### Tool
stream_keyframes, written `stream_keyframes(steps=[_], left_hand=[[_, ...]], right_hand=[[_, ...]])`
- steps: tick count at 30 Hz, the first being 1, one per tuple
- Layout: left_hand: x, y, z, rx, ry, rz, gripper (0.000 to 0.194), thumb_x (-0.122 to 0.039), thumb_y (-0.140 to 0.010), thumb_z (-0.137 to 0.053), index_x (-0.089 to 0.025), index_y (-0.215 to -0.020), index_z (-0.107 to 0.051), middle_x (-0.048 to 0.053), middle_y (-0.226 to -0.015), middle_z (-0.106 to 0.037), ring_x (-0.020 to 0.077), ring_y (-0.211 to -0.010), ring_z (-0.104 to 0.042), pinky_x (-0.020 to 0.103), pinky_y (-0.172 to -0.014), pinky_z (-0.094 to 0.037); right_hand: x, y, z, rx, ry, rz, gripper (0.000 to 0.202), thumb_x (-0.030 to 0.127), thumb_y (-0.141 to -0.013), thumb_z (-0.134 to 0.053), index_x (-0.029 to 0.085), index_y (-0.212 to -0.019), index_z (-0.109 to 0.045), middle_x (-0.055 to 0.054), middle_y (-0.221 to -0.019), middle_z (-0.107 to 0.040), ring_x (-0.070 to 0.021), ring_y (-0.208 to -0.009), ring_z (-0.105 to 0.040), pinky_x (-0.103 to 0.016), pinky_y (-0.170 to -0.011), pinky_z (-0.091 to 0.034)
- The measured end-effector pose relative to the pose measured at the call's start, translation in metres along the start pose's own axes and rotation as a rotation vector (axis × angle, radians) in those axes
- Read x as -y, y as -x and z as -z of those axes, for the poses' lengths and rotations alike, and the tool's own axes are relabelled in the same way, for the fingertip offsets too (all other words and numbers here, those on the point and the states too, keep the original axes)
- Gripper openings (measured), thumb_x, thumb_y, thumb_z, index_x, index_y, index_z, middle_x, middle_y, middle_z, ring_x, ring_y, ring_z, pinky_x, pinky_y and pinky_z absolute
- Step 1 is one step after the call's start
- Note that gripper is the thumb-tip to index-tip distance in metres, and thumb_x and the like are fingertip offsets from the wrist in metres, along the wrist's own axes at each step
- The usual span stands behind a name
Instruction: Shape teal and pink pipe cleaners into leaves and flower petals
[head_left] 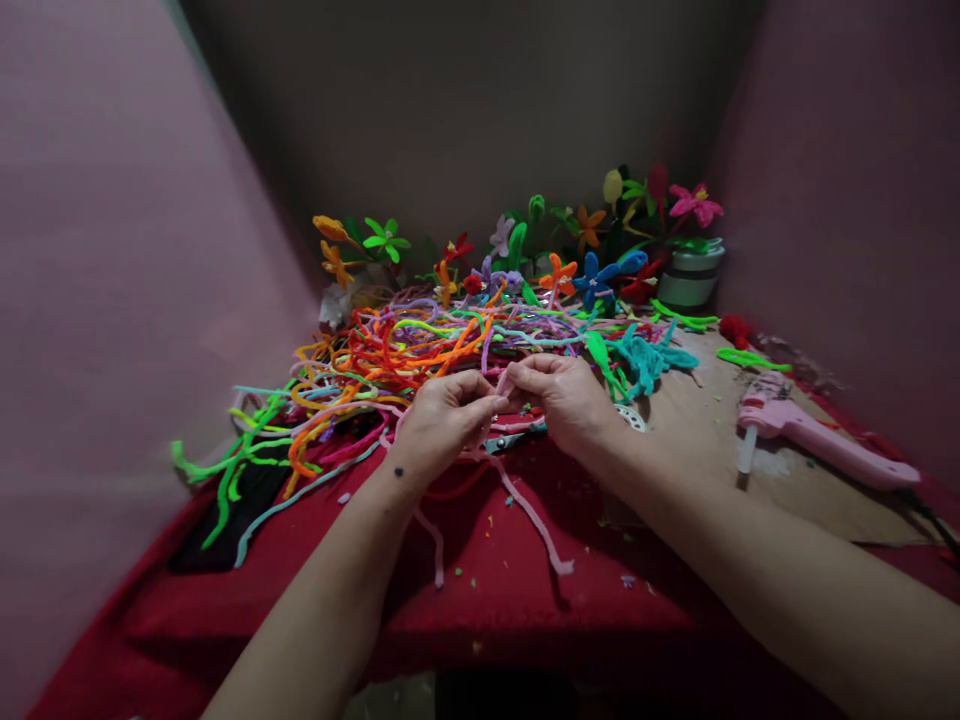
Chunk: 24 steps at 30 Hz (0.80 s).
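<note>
Both hands meet above the middle of the table, fingertips pinched close together. My left hand [454,415] is closed on a pale pink pipe cleaner [504,384]. The thumb and forefinger of my right hand [559,395] pinch the same piece from the other side. Much of it is hidden by the fingers. Below the hands, more pink pipe cleaners [532,512] lie on the red cloth [480,560]. Scissors [504,441] rest just under the hands, partly covered. Behind them spreads a tangled heap of coloured pipe cleaners [420,345].
A pink glue gun [832,435] lies on a cardboard sheet [694,455] at right, its cord running off the edge. Pipe-cleaner flowers [596,278] stand along the back, some by a pale pot [691,275]. A dark flat object [199,540] sits at left. Pink walls close in both sides.
</note>
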<state>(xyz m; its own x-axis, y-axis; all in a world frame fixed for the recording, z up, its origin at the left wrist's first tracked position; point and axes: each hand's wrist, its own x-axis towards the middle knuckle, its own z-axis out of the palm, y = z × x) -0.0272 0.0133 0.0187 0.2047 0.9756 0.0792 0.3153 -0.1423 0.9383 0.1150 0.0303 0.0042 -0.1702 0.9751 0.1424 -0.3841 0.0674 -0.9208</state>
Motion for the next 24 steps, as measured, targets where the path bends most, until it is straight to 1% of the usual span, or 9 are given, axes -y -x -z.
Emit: stream_keyframes(steps=[3, 6, 10, 12, 14, 17, 19, 21, 24], left_hand=[[-0.005, 0.0, 0.001, 0.01, 0.012, 0.051, 0.022, -0.031, -0.064, -0.066, -0.014, -0.06, -0.054, -0.005, -0.048, -0.045, 0.0048, -0.04, -0.037, 0.017, -0.038, -0.027], [-0.007, 0.001, 0.002, -0.013, -0.013, 0.052, 0.02, -0.031, -0.065, -0.066, -0.014, -0.06, -0.055, -0.006, -0.046, -0.045, 0.0049, -0.039, -0.037, 0.017, -0.038, -0.026], [-0.007, 0.002, 0.002, -0.016, -0.057, 0.037, 0.021, -0.032, -0.066, -0.064, -0.014, -0.059, -0.055, -0.006, -0.044, -0.045, 0.0044, -0.037, -0.034, 0.017, -0.037, -0.024], [-0.005, 0.002, 0.002, -0.021, -0.102, 0.018, 0.022, -0.033, -0.068, -0.061, -0.014, -0.059, -0.055, -0.005, -0.046, -0.048, 0.0054, -0.039, -0.037, 0.018, -0.039, -0.027], [-0.002, 0.001, 0.002, -0.03, -0.166, -0.016, 0.021, -0.033, -0.069, -0.06, -0.014, -0.059, -0.056, -0.003, -0.05, -0.052, 0.007, -0.043, -0.042, 0.019, -0.042, -0.03], [0.004, 0.0, 0.002, -0.065, -0.257, -0.078, 0.021, -0.033, -0.07, -0.059, -0.015, -0.06, -0.056, -0.003, -0.053, -0.054, 0.0086, -0.047, -0.047, 0.019, -0.045, -0.033], [0.007, 0.0, 0.003, -0.085, -0.267, -0.086, 0.021, -0.034, -0.07, -0.059, -0.015, -0.06, -0.055, -0.003, -0.052, -0.053, 0.0084, -0.046, -0.046, 0.019, -0.045, -0.033], [0.006, 0.0, 0.003, -0.084, -0.224, -0.056, 0.021, -0.034, -0.069, -0.06, -0.015, -0.061, -0.055, -0.003, -0.052, -0.053, 0.0079, -0.045, -0.045, 0.019, -0.043, -0.033], [0.001, 0.002, 0.003, -0.059, -0.122, 0.001, 0.021, -0.033, -0.067, -0.062, -0.015, -0.061, -0.054, -0.004, -0.05, -0.05, 0.0069, -0.041, -0.041, 0.019, -0.041, -0.031]], right_hand=[[0.003, 0.004, -0.004, -0.007, 0.04, 0.042, 0.017, 0.024, -0.066, -0.063, 0.015, -0.052, -0.061, -0.001, -0.054, -0.062, -0.0102, -0.051, -0.056, -0.025, -0.057, -0.046], [0.004, 0.005, -0.005, -0.002, 0.075, 0.102, 0.016, 0.021, -0.068, -0.06, 0.015, -0.053, -0.061, 0.0, -0.056, -0.063, -0.0103, -0.054, -0.057, -0.026, -0.06, -0.048], [0.003, 0.003, -0.005, -0.014, 0.041, 0.09, 0.005, 0.018, -0.063, -0.064, 0.014, -0.065, -0.06, 0.001, -0.057, -0.063, -0.0116, -0.055, -0.06, -0.027, -0.06, -0.05], [0.002, 0.002, -0.004, -0.028, 0.044, 0.089, 0.012, 0.016, -0.06, -0.066, 0.015, -0.07, -0.058, 0.002, -0.056, -0.063, -0.0126, -0.054, -0.06, -0.028, -0.058, -0.051], [0.003, 0.002, -0.004, -0.028, 0.076, 0.114, 0.015, 0.014, -0.059, -0.065, 0.015, -0.072, -0.057, 0.002, -0.055, -0.062, -0.0128, -0.053, -0.06, -0.028, -0.057, -0.05], [0.003, 0.001, -0.003, 0.005, 0.069, 0.114, 0.019, 0.014, -0.06, -0.065, 0.015, -0.077, -0.058, 0.002, -0.056, -0.063, -0.0123, -0.052, -0.06, -0.028, -0.058, -0.049], [0.003, 0.001, -0.002, 0.034, 0.026, 0.086, 0.024, 0.014, -0.059, -0.067, 0.014, -0.082, -0.059, 0.002, -0.058, -0.064, -0.0123, -0.054, -0.06, -0.028, -0.06, -0.049], [0.001, -0.001, -0.001, 0.055, -0.023, 0.058, 0.027, 0.018, -0.06, -0.069, 0.013, -0.085, -0.06, 0.001, -0.06, -0.065, -0.0125, -0.055, -0.061, -0.029, -0.062, -0.049], [-0.001, -0.002, 0.002, 0.109, -0.06, 0.038, 0.018, 0.027, -0.066, -0.068, 0.013, -0.077, -0.064, -0.002, -0.062, -0.066, -0.013, -0.057, -0.06, -0.03, -0.064, -0.048]])
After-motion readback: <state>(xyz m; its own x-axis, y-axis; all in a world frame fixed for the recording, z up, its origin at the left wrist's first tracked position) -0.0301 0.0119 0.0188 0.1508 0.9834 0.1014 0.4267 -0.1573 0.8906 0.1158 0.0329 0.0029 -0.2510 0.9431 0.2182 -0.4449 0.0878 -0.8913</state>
